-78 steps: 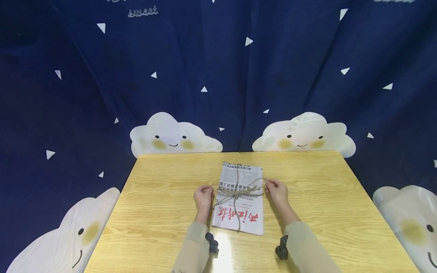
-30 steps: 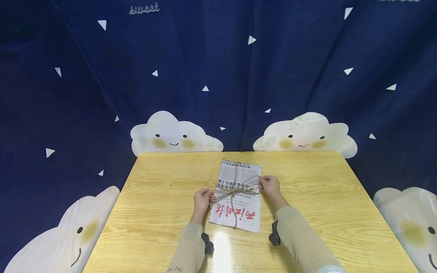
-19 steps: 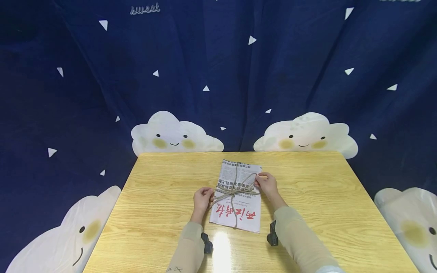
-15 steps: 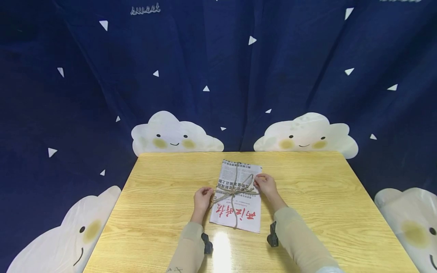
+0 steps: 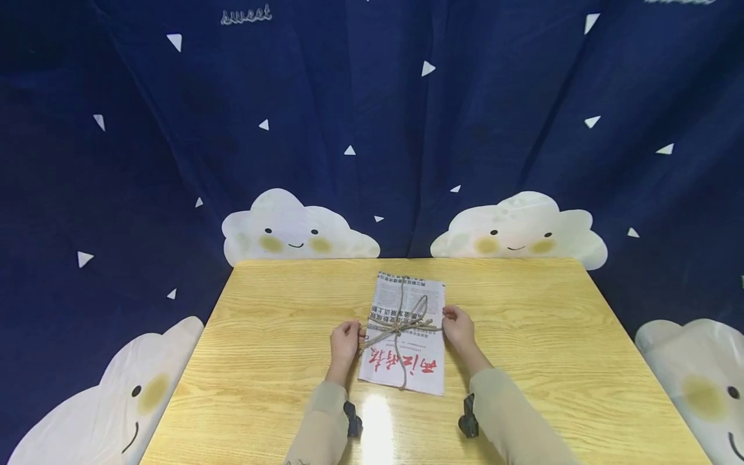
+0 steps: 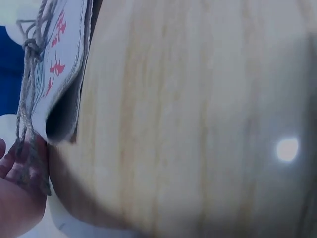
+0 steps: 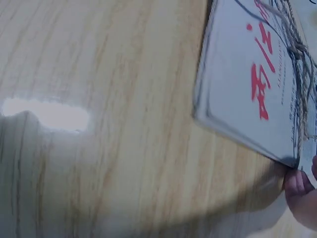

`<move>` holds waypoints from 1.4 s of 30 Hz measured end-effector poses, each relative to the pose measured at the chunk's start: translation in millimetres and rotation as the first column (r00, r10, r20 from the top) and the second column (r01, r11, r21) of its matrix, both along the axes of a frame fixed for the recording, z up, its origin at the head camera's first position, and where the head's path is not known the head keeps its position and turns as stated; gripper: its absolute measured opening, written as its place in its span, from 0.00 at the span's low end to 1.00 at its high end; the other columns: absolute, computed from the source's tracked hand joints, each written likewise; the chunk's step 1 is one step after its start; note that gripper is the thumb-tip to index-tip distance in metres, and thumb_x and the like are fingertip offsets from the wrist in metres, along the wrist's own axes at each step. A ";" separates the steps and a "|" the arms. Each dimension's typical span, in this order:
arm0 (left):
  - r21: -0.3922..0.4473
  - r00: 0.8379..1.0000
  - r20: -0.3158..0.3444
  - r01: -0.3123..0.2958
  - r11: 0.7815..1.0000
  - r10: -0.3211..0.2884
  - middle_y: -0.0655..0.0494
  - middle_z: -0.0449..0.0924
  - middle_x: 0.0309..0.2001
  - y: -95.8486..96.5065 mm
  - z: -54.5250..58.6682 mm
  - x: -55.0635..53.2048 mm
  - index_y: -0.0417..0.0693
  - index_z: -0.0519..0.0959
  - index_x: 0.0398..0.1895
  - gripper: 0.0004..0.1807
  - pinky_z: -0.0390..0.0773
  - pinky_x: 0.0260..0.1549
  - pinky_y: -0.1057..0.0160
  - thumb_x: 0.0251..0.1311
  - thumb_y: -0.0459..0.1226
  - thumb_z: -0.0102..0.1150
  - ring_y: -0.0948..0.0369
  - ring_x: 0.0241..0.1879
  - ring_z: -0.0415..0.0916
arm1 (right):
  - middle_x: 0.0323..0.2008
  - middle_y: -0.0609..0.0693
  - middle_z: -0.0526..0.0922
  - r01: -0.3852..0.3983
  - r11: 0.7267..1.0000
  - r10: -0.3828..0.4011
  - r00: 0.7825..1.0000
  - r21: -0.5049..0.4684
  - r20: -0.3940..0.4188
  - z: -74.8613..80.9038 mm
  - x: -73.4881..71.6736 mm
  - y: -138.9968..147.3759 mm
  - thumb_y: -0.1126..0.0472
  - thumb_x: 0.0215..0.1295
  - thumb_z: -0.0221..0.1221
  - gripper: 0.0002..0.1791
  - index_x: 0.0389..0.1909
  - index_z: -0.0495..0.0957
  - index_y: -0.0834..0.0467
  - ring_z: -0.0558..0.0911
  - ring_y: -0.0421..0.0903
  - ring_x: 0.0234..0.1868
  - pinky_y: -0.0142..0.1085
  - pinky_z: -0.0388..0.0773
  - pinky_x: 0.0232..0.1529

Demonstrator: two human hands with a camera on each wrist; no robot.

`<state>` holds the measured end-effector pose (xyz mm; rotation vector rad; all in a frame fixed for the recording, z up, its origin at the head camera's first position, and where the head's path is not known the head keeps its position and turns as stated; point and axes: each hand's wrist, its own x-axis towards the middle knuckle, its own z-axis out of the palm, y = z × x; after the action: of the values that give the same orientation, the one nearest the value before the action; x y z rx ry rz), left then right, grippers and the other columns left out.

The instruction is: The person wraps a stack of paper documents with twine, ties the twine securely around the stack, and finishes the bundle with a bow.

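A flat stack of folded newspapers lies on the table, bound crosswise with brown twine. A bow with a knot sits at its middle; one loop stands toward the upper right. My left hand grips the stack's left edge, and in the left wrist view loose twine ends cross its fingers. That edge of the paper bends up there. On the opposite side my right hand grips the right edge between thumb and fingers, as the right wrist view shows at the rim.
The wooden table extends around the stack. Behind it hangs a dark blue curtain with white triangles and smiling clouds. A bright light reflection shows on the tabletop near the front. A black wrist camera sits at the right sleeve.
My right hand has let go of the twine loop and moved down to the stack's right edge. The loop now stands by itself. My left hand stays at the left edge.
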<state>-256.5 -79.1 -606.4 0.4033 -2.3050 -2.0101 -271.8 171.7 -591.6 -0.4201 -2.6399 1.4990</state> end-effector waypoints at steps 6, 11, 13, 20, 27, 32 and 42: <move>0.010 0.999 0.000 0.049 0.999 -0.049 0.41 0.78 0.22 11.4 2.0 5.5 0.26 0.78 0.33 0.17 0.73 0.13 0.72 0.64 0.36 0.47 0.66 0.15 0.70 | 0.54 0.66 0.72 -0.070 0.996 0.070 0.998 -0.062 0.001 -1.8 -0.3 1.7 0.71 0.61 0.47 0.20 0.56 0.68 0.69 0.72 0.61 0.54 0.48 0.69 0.56; -0.002 0.998 0.009 0.066 0.998 -0.066 0.45 0.76 0.19 18.0 4.3 9.0 0.27 0.79 0.31 0.20 0.71 0.13 0.73 0.66 0.38 0.45 0.66 0.15 0.68 | 0.58 0.66 0.68 -0.109 0.990 0.112 0.993 -0.084 0.029 -1.3 -2.2 3.8 0.71 0.63 0.46 0.22 0.59 0.65 0.68 0.69 0.62 0.58 0.49 0.65 0.60; 0.001 0.997 0.015 0.076 0.997 -0.076 0.46 0.76 0.18 18.6 5.3 9.2 0.28 0.79 0.32 0.21 0.71 0.14 0.72 0.66 0.39 0.44 0.65 0.15 0.68 | 0.59 0.66 0.66 -0.122 0.989 0.126 0.991 -0.088 0.042 -0.1 -2.0 4.8 0.71 0.63 0.46 0.23 0.60 0.63 0.68 0.67 0.62 0.59 0.50 0.64 0.60; -0.206 0.995 -0.026 0.093 0.974 -0.101 0.42 0.80 0.26 8.7 13.7 1.8 0.31 0.79 0.32 0.21 0.78 0.33 0.60 0.68 0.39 0.40 0.54 0.28 0.78 | 0.61 0.70 0.61 -0.179 0.977 0.185 0.982 -0.117 0.039 9.4 0.7 15.6 0.70 0.64 0.46 0.26 0.64 0.57 0.68 0.65 0.65 0.60 0.51 0.64 0.60; -0.398 0.971 -0.128 0.138 0.907 -0.204 0.36 0.70 0.55 -25.3 43.4 -22.1 0.33 0.69 0.56 0.24 0.67 0.55 0.45 0.69 0.44 0.38 0.42 0.56 0.66 | 0.64 0.69 0.56 -0.194 0.979 0.197 0.979 0.059 -0.050 50.7 -2.6 42.5 0.65 0.67 0.44 0.27 0.66 0.53 0.65 0.60 0.67 0.62 0.57 0.62 0.59; -0.671 0.944 -0.173 0.096 0.735 -0.281 0.42 0.56 0.66 -43.9 89.5 -46.0 0.42 0.61 0.65 0.28 0.52 0.62 0.41 0.66 0.48 0.42 0.43 0.64 0.52 | 0.65 0.68 0.56 -0.167 0.930 0.243 0.948 0.328 -0.204 93.7 -18.7 62.6 0.59 0.65 0.51 0.32 0.67 0.52 0.65 0.56 0.67 0.64 0.60 0.54 0.62; -0.946 0.915 -0.152 -0.025 0.324 -0.373 0.50 0.46 0.71 -50.3 167.2 -84.4 0.56 0.54 0.70 0.37 0.40 0.63 0.37 0.59 0.58 0.44 0.46 0.69 0.41 | 0.70 0.63 0.42 -0.115 0.680 0.311 0.939 0.724 -0.143 173.7 -37.7 79.4 0.34 0.59 0.48 0.44 0.71 0.42 0.46 0.40 0.64 0.69 0.68 0.34 0.61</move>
<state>-340.9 -129.5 -439.2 -0.3080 -2.7917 -0.3355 -309.5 251.1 -418.0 0.1569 -2.8280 0.3938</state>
